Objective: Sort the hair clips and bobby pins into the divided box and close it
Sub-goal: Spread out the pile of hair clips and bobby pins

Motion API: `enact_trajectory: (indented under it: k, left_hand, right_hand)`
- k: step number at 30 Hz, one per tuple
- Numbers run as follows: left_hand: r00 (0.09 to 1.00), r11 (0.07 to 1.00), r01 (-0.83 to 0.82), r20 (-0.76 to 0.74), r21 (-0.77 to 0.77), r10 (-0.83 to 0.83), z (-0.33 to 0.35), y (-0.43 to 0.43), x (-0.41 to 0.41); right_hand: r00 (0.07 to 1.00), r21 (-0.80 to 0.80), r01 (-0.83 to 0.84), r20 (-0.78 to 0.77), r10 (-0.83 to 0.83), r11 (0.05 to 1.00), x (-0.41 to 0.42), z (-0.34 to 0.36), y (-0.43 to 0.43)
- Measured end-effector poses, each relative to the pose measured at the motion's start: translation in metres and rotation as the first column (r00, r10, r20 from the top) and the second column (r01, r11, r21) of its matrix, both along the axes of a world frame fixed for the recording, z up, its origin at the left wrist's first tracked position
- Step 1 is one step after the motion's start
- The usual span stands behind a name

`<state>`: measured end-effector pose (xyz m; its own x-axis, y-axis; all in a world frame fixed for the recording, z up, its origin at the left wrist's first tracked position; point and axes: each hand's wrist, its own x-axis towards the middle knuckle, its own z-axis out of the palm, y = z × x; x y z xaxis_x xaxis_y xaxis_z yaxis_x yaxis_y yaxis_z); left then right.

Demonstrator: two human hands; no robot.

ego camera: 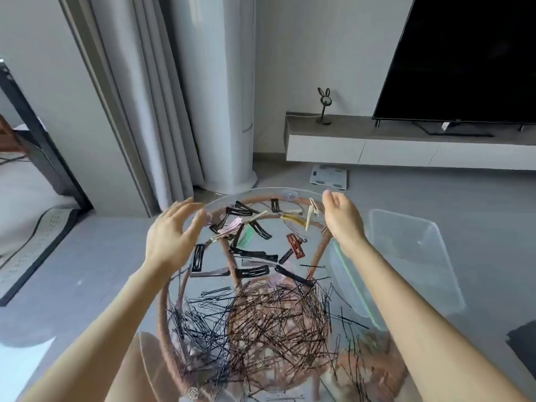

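Observation:
A round glass table top point(266, 190) on a brown woven frame carries the objects. Several hair clips point(252, 253) in black, brown, pink, green and cream lie scattered over its far half. A big heap of black bobby pins point(261, 323) covers the near half. A clear plastic box point(412, 256) with a green-edged part lies at the table's right side; its dividers cannot be made out. My left hand point(171, 233) hovers open over the left rim. Over the far right rim my right hand point(342, 219) is open too. Neither hand holds anything.
Grey floor surrounds the table. A white column unit point(220, 111) and curtains stand behind. A low TV cabinet point(406, 140) with a black screen point(464, 59) is at the back right, a bathroom scale point(329, 177) on the floor before it. A rug point(34, 250) lies left.

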<state>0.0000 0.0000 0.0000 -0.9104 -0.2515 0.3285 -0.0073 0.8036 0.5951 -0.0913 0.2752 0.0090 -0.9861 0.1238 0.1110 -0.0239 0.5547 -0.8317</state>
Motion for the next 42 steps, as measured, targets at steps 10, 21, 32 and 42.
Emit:
enact_trajectory:
  k: [10, 21, 32, 42]
  left_hand:
    - [0.938, 0.996, -0.082, 0.334, -0.039, 0.090, -0.080, -0.007, -0.063]
    - [0.918, 0.988, 0.155, 0.367, 0.018, -0.151, -0.084, 0.028, -0.101]
    - [0.995, 0.958, 0.082, 0.029, 0.276, -0.094, -0.072, 0.047, -0.106]
    - [0.898, 0.971, 0.235, 0.374, 0.040, -0.232, -0.076, 0.039, -0.188]
  right_hand:
    - [0.974, 0.561, 0.113, 0.099, -0.202, 0.820, -0.091, -0.074, -0.018]
    - [0.968, 0.632, -0.250, 0.160, 0.192, 0.734, -0.060, -0.100, -0.048]
    - [0.923, 0.299, -0.384, 0.096, 0.373, 0.873, -0.007, -0.055, -0.056]
    - [0.899, 0.003, -0.364, 0.263, 0.350, 0.932, -0.107, -0.038, -0.087]
